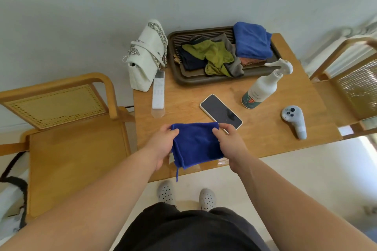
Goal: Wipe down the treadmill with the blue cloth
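the blue cloth (195,144) is held over the near edge of the wooden table (265,128), its upper corners pinched by the left hand (163,144) and the right hand (229,142). beyond lie a phone (220,111) and a spray bottle (263,87).

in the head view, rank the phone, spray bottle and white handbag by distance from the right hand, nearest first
1. phone, just beyond the right hand
2. spray bottle, farther back, right side
3. white handbag, far back left corner
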